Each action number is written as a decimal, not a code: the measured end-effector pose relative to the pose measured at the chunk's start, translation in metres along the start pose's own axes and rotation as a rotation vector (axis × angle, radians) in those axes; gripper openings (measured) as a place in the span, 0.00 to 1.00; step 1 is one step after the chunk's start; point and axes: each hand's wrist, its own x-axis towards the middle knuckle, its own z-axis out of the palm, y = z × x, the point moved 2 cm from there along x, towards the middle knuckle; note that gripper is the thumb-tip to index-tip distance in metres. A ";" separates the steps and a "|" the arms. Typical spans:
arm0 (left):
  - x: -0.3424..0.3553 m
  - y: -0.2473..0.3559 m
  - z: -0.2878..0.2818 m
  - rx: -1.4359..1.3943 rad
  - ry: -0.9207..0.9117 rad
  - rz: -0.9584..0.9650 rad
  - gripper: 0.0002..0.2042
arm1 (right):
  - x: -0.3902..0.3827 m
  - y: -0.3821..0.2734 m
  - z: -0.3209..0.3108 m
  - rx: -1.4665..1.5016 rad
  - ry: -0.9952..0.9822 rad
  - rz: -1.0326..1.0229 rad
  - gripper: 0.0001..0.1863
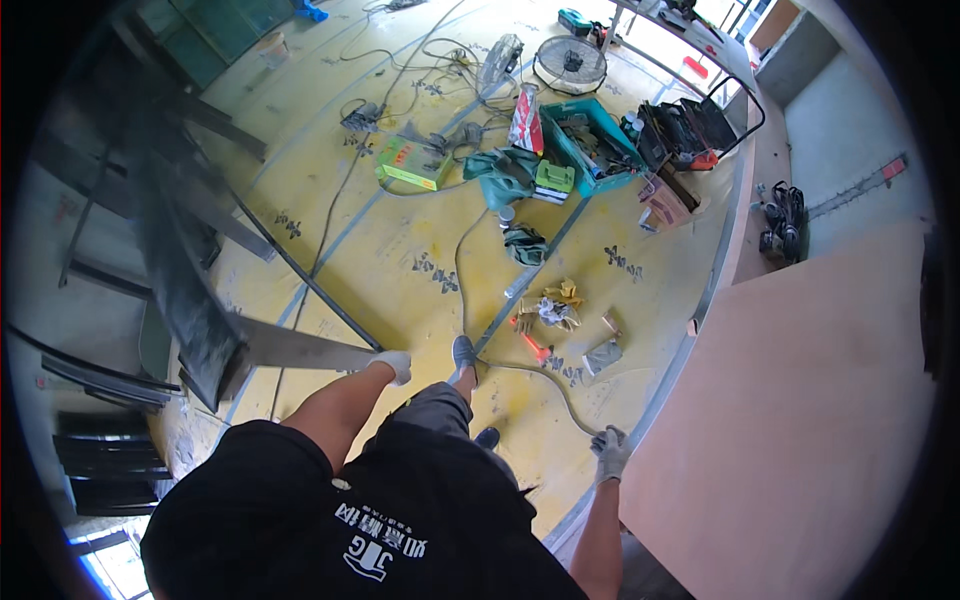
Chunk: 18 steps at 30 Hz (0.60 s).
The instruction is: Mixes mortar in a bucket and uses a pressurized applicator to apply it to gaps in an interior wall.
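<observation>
My left hand (398,366), in a pale glove, is closed at the near corner of a long dark metal frame (305,270). The frame stretches away to the left, where it is smeared and partly dim. On the right, my right hand (610,455), in a grey glove, hangs beside the edge of a pinkish board (780,430). Its fingers look loosely bent and slightly apart. A grey cable (545,378) runs across the floor up to these fingers; no clear grip on it shows. My shoe (463,350) stands near the cable.
Ahead lie a teal crate (592,150) of tools, a green box (415,162) and a round fan (570,64). Gloves (555,305) and an orange-handled tool (533,345) lie nearer on the yellow floor covering. Dark curved panels (105,450) stand at left.
</observation>
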 end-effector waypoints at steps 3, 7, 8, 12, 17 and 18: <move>0.077 -0.003 -0.035 0.175 0.065 0.213 0.19 | 0.027 0.059 0.044 -0.141 -0.119 0.117 0.13; 0.116 0.080 -0.134 -0.061 0.195 0.376 0.17 | 0.013 0.201 -0.016 -0.522 -0.493 0.453 0.09; 0.117 0.107 -0.161 -0.038 0.188 0.395 0.17 | 0.022 0.202 -0.004 -0.613 -0.540 0.406 0.09; 0.137 0.148 -0.252 -0.231 0.189 0.435 0.16 | 0.080 0.175 0.063 -1.030 -0.763 0.215 0.09; 0.218 0.094 -0.310 -0.396 0.281 0.475 0.17 | 0.177 0.124 0.156 -1.580 -1.085 -0.109 0.10; 0.225 0.079 -0.323 -0.409 0.285 0.403 0.17 | 0.187 0.110 0.161 -1.704 -1.141 -0.145 0.10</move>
